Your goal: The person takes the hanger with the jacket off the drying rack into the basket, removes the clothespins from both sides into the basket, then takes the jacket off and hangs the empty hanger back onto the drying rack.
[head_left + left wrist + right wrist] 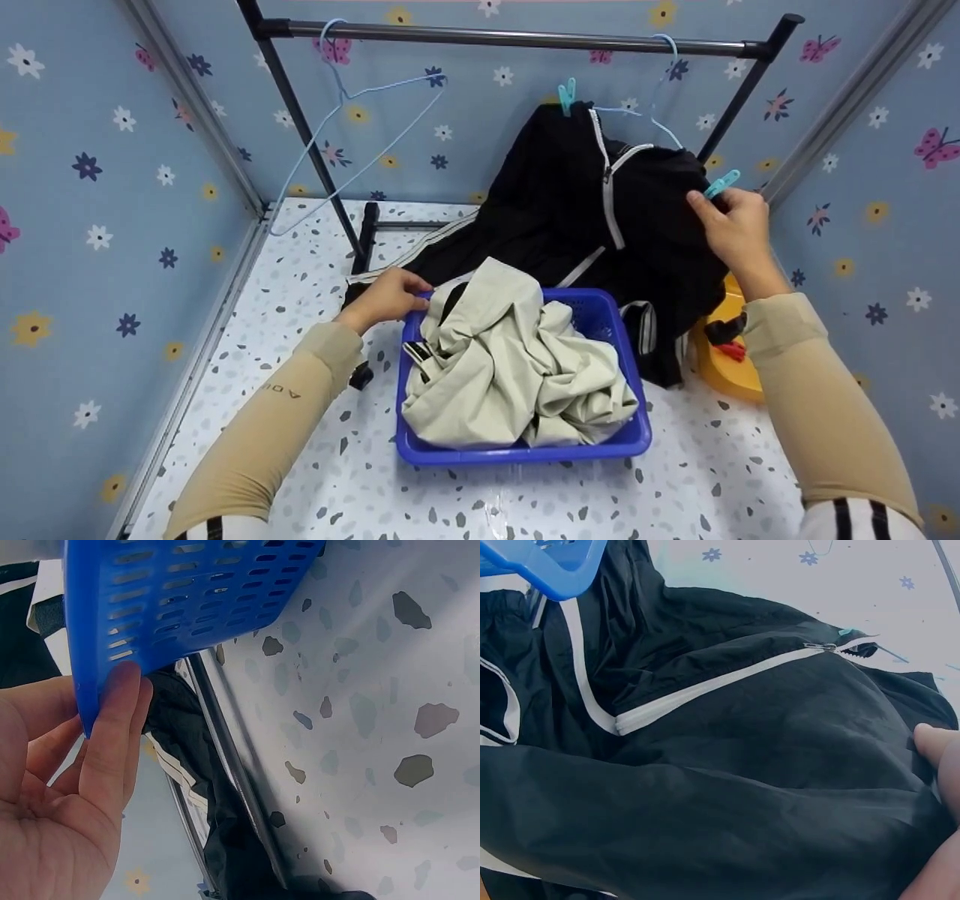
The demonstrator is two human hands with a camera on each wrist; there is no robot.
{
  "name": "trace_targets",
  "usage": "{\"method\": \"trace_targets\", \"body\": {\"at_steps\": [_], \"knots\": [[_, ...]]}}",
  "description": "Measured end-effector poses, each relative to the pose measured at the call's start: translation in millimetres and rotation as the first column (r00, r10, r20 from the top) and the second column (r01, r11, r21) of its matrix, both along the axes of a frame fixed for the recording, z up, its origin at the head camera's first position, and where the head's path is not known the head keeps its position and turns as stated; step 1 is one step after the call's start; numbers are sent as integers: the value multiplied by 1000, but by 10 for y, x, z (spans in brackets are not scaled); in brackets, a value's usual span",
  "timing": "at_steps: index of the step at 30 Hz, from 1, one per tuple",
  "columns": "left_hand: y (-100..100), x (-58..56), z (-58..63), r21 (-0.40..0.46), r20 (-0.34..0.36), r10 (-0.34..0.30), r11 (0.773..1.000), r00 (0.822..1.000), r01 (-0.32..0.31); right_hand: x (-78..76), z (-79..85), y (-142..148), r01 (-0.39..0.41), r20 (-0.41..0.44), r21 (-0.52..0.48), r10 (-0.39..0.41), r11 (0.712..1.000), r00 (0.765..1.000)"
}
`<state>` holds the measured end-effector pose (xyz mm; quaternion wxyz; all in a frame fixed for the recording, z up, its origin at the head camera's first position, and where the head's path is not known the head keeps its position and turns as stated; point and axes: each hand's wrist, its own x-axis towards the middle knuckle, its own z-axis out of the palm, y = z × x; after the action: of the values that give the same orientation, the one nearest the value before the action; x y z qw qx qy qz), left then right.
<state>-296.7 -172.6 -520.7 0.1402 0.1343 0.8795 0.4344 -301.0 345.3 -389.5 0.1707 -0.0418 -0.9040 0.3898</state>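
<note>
A black jacket [660,202] with white piping and a zip hangs on a light blue wire hanger [666,131], its lower part spread behind the basket. One turquoise clothes peg [567,97] sits at its left shoulder, another turquoise peg [722,184] at the right. My right hand [739,229] pinches the jacket's right shoulder just below that peg; in the right wrist view the thumb [934,742] lies on the black cloth. My left hand [386,300] grips the far left corner of a blue plastic basket [525,454], thumb and fingers on either side of its rim [84,652].
Crumpled beige clothing [495,367] fills the basket. A bare blue wire hanger [352,97] hangs at the left of the metal rail [480,34]. A yellow container [731,375] with a red item stands under the right arm. Flowered walls [97,187] close in both sides.
</note>
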Motion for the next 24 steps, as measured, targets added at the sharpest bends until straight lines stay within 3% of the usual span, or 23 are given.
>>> {"method": "trace_targets", "body": {"at_steps": [4, 17, 24], "knots": [[15, 10, -1, 6, -13, -2, 1000, 1000, 3, -2, -29, -6, 17, -113, 4, -16, 1000, 993], [24, 7, -1, 9, -24, -3, 1000, 1000, 3, 48, 90, -2, 19, -181, -67, -31, 998, 983], [18, 9, -3, 11, 4, 7, 1000, 1000, -7, 78, 157, 26, 1, -187, -61, -12, 998, 982]]}}
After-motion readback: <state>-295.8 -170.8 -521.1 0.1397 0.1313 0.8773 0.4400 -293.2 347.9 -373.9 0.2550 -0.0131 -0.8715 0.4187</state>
